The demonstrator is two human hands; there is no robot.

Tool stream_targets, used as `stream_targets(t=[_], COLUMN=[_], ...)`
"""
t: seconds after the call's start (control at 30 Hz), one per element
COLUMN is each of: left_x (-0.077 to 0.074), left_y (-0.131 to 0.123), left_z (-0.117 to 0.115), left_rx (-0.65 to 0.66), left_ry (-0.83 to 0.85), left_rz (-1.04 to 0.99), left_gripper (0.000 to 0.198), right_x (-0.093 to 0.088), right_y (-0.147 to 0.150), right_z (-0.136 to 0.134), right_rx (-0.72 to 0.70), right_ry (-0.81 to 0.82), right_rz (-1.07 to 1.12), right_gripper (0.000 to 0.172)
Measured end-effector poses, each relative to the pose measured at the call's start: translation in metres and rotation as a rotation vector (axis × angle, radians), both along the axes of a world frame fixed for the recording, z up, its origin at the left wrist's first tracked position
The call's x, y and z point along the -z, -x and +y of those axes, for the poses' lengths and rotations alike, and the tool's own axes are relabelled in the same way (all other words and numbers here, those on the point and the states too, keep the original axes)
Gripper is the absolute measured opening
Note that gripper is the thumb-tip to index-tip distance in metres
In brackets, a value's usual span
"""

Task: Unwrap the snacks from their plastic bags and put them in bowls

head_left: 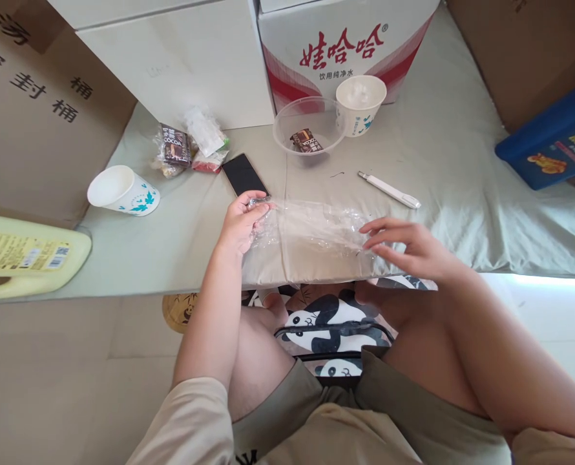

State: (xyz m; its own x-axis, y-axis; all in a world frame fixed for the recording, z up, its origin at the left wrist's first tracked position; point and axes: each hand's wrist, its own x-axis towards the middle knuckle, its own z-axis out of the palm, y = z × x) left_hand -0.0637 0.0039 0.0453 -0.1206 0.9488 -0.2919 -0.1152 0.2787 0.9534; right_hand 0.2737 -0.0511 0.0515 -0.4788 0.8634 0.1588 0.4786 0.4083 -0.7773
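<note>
Clear plastic film (311, 236) lay crinkled over the near edge of the table (462, 194), at the middle of the frame, and both hands were on it. The left fingertips (258, 201) were pinched together on the film's upper left corner, with the left hand (241, 223) curled round that end. The right fingers (379, 226) were stretched out and slightly spread, pressing flat on the film's right end, with the right hand (406, 248) resting low over the table edge. Just above the left hand lay a black phone (245, 174), almost touching the pinched corner; a white pen (389, 190) lay above the right hand, apart from the film. Further up stood a clear bowl (287, 139) holding a chocolate packet (307, 141), with a paper cup (360, 103) touching its right rim and a red-and-white carton (345, 45) behind. Loose snack packets (181, 148) sat at upper left, a second cup (123, 190) lay tilted at the left, and a yellow jug (26, 255) lay at the far left edge. The film looked thin and slippery: an uneven pull could probably tear it or free it from the flat right fingers, and a drag at the pinched corner might nudge the phone.
</note>
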Motion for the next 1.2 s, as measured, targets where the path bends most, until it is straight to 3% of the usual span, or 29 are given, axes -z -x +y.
stream_targets(t=[0.1,0.17,0.23,0.3,0.37,0.43,0.6,0.73,0.87,0.97,1.0,1.07,1.2], left_x=[-0.002,-0.003,-0.005,-0.006,-0.006,-0.007,-0.006,-0.004,0.001,0.005,0.007,0.010,0.014], left_y=[0.003,0.005,0.005,0.004,0.003,0.003,0.009,0.010,0.002,-0.006,-0.008,-0.011,-0.012], left_z=[0.001,0.001,0.002,0.001,0.000,-0.002,-0.004,-0.001,0.002,0.002,0.002,0.002,0.002], left_rx=[-0.013,0.000,0.041,0.087,0.121,0.146,0.148,0.134,0.133,0.125,0.130,0.164,0.164], left_ry=[0.028,0.064,0.102,0.120,0.118,0.107,0.085,0.081,0.050,0.005,-0.007,-0.024,-0.077], left_rz=[-0.093,-0.171,-0.253,-0.318,-0.355,-0.371,-0.363,-0.308,-0.198,-0.058,-0.014,0.048,0.054], left_gripper=[0.031,0.032,0.034,0.035,0.036,0.036,0.038,0.042,0.046,0.044,0.043,0.044,0.048], right_x=[0.004,0.014,0.025,0.033,0.034,0.031,0.018,0.022,0.029,0.023,0.019,0.014,0.017], right_y=[-0.004,-0.006,-0.005,-0.001,0.007,0.017,0.029,0.024,0.014,0.008,0.008,0.011,0.021], right_z=[0.008,0.018,0.029,0.038,0.043,0.043,0.040,0.046,0.051,0.043,0.039,0.030,0.023], right_rx=[0.381,0.526,0.471,0.325,0.210,0.193,0.409,0.562,0.796,0.882,0.854,0.654,0.058], right_ry=[-0.048,-0.081,-0.103,-0.106,-0.073,-0.004,0.253,0.390,0.270,-0.043,-0.161,-0.311,-0.248], right_rz=[0.142,0.113,0.030,-0.015,0.015,0.115,0.525,0.647,0.631,0.538,0.477,0.281,-0.210], right_gripper=[0.018,0.024,0.038,0.048,0.040,0.023,0.034,0.022,0.012,0.010,0.013,0.017,0.023])
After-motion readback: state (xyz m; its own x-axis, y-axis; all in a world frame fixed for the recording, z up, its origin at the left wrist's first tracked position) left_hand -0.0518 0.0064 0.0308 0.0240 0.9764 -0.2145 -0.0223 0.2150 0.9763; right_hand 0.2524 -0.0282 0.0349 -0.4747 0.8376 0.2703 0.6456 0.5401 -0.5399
